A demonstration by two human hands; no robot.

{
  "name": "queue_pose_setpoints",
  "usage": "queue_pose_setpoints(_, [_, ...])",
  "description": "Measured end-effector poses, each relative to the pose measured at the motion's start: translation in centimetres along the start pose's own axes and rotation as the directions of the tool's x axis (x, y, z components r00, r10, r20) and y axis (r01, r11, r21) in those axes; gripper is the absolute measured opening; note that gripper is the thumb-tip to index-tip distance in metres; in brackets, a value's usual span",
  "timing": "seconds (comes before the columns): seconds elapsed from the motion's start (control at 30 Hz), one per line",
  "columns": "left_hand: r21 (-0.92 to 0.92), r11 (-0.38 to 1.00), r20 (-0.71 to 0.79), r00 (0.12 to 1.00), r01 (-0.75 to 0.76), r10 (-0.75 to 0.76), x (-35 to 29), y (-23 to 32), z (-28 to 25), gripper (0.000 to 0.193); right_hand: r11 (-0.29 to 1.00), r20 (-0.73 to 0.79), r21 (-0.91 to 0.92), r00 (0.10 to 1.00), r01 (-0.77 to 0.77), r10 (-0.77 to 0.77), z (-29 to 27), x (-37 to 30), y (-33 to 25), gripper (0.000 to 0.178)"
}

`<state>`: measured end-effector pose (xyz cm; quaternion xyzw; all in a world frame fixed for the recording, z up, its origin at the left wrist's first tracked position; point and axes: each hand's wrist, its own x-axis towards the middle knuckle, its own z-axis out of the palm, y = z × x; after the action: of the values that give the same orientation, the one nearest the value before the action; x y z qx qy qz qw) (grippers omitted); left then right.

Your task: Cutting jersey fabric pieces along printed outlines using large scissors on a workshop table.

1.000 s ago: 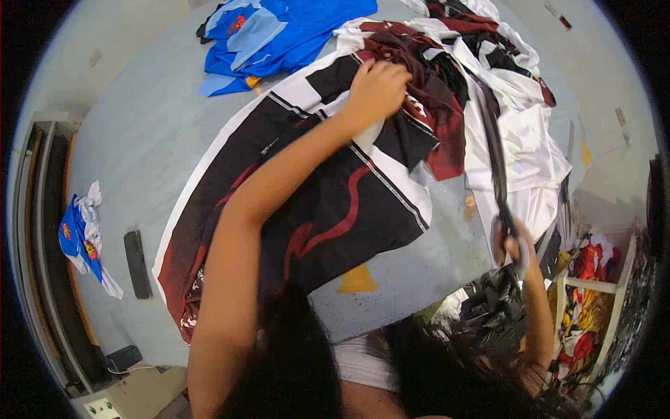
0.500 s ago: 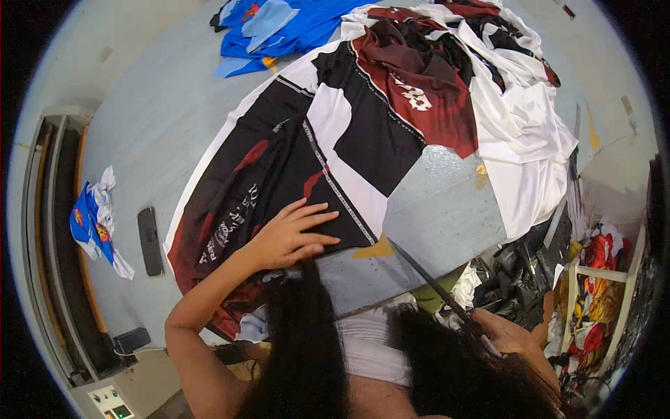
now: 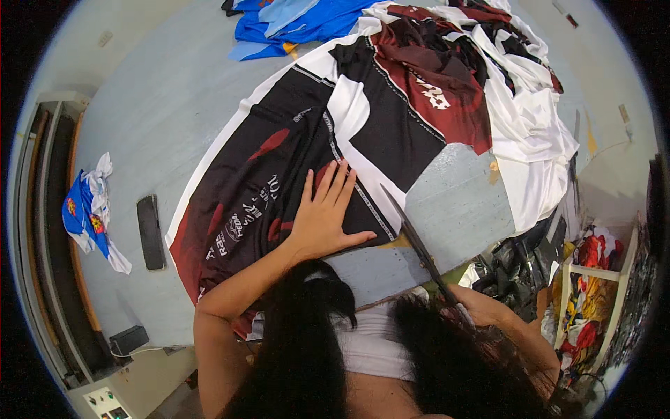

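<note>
A printed sheet of black, dark red and white fabric [image 3: 276,143] is spread over the table. My left hand [image 3: 324,213] lies flat on its black part with the fingers apart, beside a narrow lettered strip. In my right hand [image 3: 481,307] is a pair of long dark scissors [image 3: 420,248]. The hand is closed round the handles, partly hidden by dark hair hanging in front. Their long blade points away from me, its tip over the white margin near the fabric's corner. Whether the blades are parted is hard to make out.
Blue fabric [image 3: 300,24] lies at the far side, and bunched white and dark red cloth [image 3: 534,146] at the right. A phone [image 3: 149,232] and a blue-white scrap [image 3: 91,213] rest on the left of the table [image 3: 174,115]. Black plastic [image 3: 513,269] hangs beside a scrap-filled rack [image 3: 597,272].
My left hand has slid forward and to the right, its fingers now pointing away. The scissors have advanced from beside the fabric's corner to over its white margin.
</note>
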<state>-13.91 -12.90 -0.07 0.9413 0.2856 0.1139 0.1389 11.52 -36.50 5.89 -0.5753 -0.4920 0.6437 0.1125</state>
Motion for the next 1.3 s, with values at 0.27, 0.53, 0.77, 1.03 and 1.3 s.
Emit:
queue_pose_setpoints(0.27, [-0.043,0.999,-0.002,1.0,0.027,-0.027,-0.3,-0.1,0.4,0.113,0.955,-0.097,-0.176,0.97,-0.238,0.224,1.0,0.0,-2.9,0.043])
queue_pose_setpoints(0.53, [-0.071,0.997,-0.016,0.999,0.033,-0.034,-0.2,-0.1,0.1,0.117,0.982,-0.027,-0.155,0.994,-0.109,0.107,-1.2,2.4,-5.4,0.037])
queue_pose_setpoints(0.77, [-0.078,0.996,-0.021,0.999,0.033,-0.035,-0.4,-0.4,0.3,0.119,0.955,-0.156,-0.253,0.981,-0.154,0.117,-0.9,5.1,-5.1,0.053])
queue_pose_setpoints(1.03, [-0.208,0.978,-0.026,1.0,0.002,-0.008,0.6,-1.7,-1.1,0.088,0.964,-0.07,-0.251,0.995,-0.088,0.073,-1.6,5.0,-6.7,0.05])
queue_pose_setpoints(1.3, [0.117,0.921,-0.262,0.906,0.372,-0.333,2.4,-12.6,-2.2,0.066,0.955,0.042,-0.276,0.991,-0.109,0.125,-3.2,6.7,-7.6,0.054])
